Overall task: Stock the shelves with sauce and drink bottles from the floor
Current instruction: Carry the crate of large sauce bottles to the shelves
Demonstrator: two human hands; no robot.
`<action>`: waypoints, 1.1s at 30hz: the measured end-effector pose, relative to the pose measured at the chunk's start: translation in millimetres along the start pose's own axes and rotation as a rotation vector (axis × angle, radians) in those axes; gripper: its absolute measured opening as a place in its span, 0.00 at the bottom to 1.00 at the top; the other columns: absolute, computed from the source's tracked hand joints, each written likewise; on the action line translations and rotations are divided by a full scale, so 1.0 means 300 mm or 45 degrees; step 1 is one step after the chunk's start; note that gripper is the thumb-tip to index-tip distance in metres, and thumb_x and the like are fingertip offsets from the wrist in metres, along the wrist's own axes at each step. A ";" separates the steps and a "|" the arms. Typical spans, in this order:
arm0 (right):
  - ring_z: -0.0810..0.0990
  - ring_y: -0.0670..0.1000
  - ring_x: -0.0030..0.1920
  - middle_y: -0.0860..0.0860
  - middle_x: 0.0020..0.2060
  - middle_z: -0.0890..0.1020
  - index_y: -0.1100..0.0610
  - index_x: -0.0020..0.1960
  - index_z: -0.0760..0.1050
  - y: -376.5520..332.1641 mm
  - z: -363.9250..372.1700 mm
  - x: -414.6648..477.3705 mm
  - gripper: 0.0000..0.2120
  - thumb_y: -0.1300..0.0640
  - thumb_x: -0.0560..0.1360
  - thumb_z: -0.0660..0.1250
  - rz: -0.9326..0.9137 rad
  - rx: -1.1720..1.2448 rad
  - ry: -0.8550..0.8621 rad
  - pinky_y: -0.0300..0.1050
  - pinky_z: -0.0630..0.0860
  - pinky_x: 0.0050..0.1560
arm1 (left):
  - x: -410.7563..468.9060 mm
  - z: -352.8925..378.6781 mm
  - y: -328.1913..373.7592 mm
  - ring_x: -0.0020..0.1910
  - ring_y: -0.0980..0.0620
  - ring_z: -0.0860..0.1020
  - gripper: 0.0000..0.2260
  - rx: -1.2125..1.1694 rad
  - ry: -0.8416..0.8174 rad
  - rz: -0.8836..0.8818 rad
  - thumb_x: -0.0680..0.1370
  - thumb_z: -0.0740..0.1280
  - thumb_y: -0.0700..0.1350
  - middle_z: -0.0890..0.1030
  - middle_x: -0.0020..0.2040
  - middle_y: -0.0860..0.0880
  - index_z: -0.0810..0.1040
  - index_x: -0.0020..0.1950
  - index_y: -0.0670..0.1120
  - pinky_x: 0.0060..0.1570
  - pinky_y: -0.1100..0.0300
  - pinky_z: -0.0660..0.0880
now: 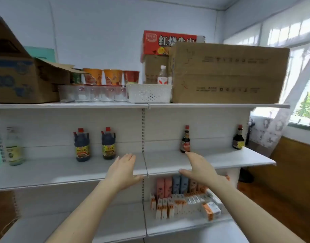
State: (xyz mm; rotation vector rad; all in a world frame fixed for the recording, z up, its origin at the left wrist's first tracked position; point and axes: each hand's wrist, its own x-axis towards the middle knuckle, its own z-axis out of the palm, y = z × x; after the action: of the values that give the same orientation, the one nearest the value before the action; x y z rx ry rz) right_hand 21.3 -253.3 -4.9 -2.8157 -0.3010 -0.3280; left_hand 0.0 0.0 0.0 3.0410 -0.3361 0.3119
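Both of my hands reach out over the white middle shelf (pixel 63 171), fingers straight and holding nothing. My left hand (pixel 123 170) hovers near the shelf's centre seam. My right hand (pixel 197 168) is just in front of a slim dark sauce bottle (pixel 185 140) with a red cap, its fingertips close to the bottle's base. Two dark jug-shaped sauce bottles (pixel 82 146) (pixel 108 143) stand to the left, a pale bottle (pixel 14 147) at the far left, and another dark sauce bottle (pixel 238 138) at the far right.
The top shelf (pixel 150 104) carries cardboard boxes (pixel 226 72), noodle cups (pixel 103 76), a white basket (pixel 149 92) and a clear bottle (pixel 162 75). Small cartons (pixel 184 199) fill the lower shelf on the right. A window (pixel 305 88) is at the right.
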 end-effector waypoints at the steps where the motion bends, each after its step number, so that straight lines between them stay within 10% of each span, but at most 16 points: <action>1: 0.61 0.53 0.72 0.53 0.73 0.62 0.57 0.74 0.54 0.028 -0.002 -0.018 0.37 0.43 0.73 0.64 0.032 0.000 0.004 0.48 0.63 0.69 | 0.014 0.015 0.031 0.76 0.50 0.51 0.35 0.012 -0.032 0.021 0.76 0.59 0.60 0.53 0.77 0.47 0.51 0.76 0.43 0.73 0.54 0.47; 10: 0.72 0.59 0.61 0.56 0.60 0.74 0.58 0.64 0.66 0.537 0.010 -0.300 0.27 0.45 0.71 0.66 0.455 -0.002 -0.033 0.51 0.70 0.58 | 0.167 0.279 0.504 0.70 0.48 0.64 0.31 -0.085 -0.193 0.308 0.74 0.62 0.61 0.65 0.72 0.46 0.62 0.71 0.45 0.69 0.54 0.58; 20: 0.63 0.53 0.71 0.54 0.72 0.65 0.58 0.73 0.56 1.248 -0.108 -0.882 0.36 0.44 0.73 0.65 1.028 -0.068 -0.018 0.47 0.63 0.70 | 0.229 0.583 1.458 0.62 0.47 0.71 0.26 -0.277 -0.425 0.736 0.73 0.65 0.60 0.73 0.64 0.47 0.69 0.63 0.44 0.56 0.54 0.69; 33: 0.61 0.53 0.72 0.53 0.73 0.62 0.58 0.74 0.55 1.813 -0.202 -1.641 0.35 0.43 0.74 0.64 1.818 0.050 -0.005 0.49 0.64 0.68 | 0.126 0.887 2.474 0.72 0.48 0.62 0.34 -0.205 -0.719 1.312 0.75 0.61 0.61 0.63 0.74 0.47 0.57 0.74 0.44 0.70 0.53 0.58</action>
State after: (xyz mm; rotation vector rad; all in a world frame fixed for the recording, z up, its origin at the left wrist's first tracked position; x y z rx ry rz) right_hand -330.0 -865.3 -214.0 -2.2468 1.5608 0.0348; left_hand -77.5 -754.1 -220.2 2.4477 -1.8163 -0.5294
